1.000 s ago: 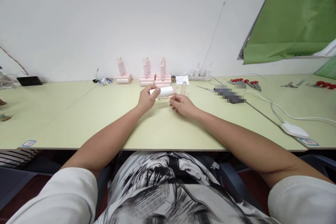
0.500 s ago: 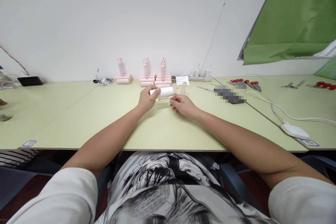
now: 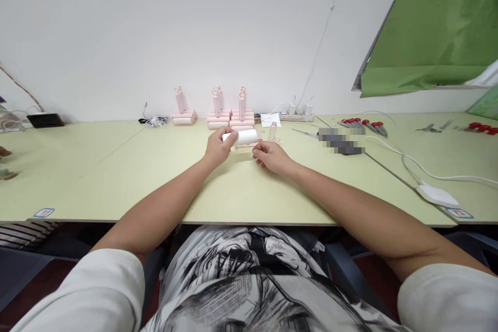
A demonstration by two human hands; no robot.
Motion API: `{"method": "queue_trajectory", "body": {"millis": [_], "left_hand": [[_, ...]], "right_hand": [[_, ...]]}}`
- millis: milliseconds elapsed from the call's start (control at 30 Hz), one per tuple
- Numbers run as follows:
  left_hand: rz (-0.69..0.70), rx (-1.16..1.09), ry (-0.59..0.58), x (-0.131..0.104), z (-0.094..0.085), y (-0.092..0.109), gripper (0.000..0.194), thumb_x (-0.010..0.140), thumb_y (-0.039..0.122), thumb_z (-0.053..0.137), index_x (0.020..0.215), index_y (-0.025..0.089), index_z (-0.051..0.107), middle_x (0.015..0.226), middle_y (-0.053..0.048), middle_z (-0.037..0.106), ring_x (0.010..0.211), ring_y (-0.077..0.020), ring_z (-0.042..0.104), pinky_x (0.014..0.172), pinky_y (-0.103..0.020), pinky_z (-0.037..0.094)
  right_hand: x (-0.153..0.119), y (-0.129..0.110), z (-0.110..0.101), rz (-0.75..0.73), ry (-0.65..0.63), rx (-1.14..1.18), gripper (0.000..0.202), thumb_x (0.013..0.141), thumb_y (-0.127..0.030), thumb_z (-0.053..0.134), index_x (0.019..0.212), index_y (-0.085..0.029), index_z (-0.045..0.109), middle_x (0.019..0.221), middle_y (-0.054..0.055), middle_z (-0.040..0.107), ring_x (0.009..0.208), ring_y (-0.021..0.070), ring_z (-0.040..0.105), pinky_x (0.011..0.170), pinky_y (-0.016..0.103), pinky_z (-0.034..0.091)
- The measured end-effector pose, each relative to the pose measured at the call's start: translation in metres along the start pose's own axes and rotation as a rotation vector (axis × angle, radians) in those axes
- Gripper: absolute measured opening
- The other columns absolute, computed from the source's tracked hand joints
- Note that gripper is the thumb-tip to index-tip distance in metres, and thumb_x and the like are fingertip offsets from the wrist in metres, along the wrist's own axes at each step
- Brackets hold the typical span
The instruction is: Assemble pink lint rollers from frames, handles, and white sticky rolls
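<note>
Gripping the white roll [image 3: 246,137], the left hand [image 3: 218,147] suspends it over the worktop [image 3: 249,197], back from the front edge, apparently for clearance. The right hand [image 3: 271,156] curls nearby; its grip cannot be determined.

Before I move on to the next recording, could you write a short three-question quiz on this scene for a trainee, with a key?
1. Where is the smooth white cylinder?
A) against the green fabric sheet
B) in the bare left hand
C) beside the flat black box

2. True or false: in the picture, the small grey tools with round red ends lie farther right than the bunched white cable.

3. What stands roughly upright just beyond the bare right hand?

Key:
1. B
2. True
3. A slender, translucent, bottle-shaped object
</note>
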State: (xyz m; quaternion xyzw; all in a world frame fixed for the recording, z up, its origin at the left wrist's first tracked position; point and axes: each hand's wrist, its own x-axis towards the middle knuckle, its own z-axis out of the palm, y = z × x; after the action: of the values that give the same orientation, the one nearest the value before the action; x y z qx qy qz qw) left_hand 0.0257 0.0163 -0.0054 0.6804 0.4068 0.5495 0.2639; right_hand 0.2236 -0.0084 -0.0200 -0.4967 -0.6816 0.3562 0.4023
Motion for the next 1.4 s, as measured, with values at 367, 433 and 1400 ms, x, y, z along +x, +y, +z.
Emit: {"method": "queue_trajectory", "body": {"millis": [367, 433, 1400], "left_hand": [[-0.001, 0.054, -0.035, 0.001, 0.001, -0.002, 0.031, 0.080, 0.049, 0.057, 0.080, 0.019, 0.061, 0.064, 0.002, 0.054, 0.060, -0.0128, 0.051, 0.055, -0.024, 0.041], [-0.011, 0.061, -0.043, 0.001, 0.001, -0.002, 0.031, 0.080, 0.050, 0.057, 0.081, 0.018, 0.061, 0.063, 0.002, 0.054, 0.060, -0.0131, 0.051, 0.055, -0.024, 0.040], [-0.010, 0.462, -0.557, -0.003, 0.000, -0.014, 0.044, 0.066, 0.062, 0.069, 0.085, 0.023, 0.069, 0.082, -0.004, 0.069, 0.070, -0.0228, 0.061, 0.056, -0.028, 0.040]], "right_hand": [[0.006, 0.007, -0.005, 0.007, 0.041, -0.014, 0.011, 0.083, -0.024, 0.058, 0.074, -0.018, 0.055, 0.075, 0.000, 0.063, 0.059, 0.0103, 0.060, 0.056, 0.022, 0.046], [0.007, 0.008, -0.007, 0.016, 0.061, -0.024, 0.010, 0.082, -0.024, 0.058, 0.074, -0.018, 0.055, 0.075, 0.000, 0.064, 0.058, 0.0103, 0.060, 0.056, 0.022, 0.046], [0.012, 0.012, -0.012, 0.090, 0.122, -0.085, 0.011, 0.075, -0.012, 0.052, 0.073, -0.019, 0.060, 0.052, -0.003, 0.056, 0.048, 0.0127, 0.055, 0.048, 0.022, 0.040]]}}
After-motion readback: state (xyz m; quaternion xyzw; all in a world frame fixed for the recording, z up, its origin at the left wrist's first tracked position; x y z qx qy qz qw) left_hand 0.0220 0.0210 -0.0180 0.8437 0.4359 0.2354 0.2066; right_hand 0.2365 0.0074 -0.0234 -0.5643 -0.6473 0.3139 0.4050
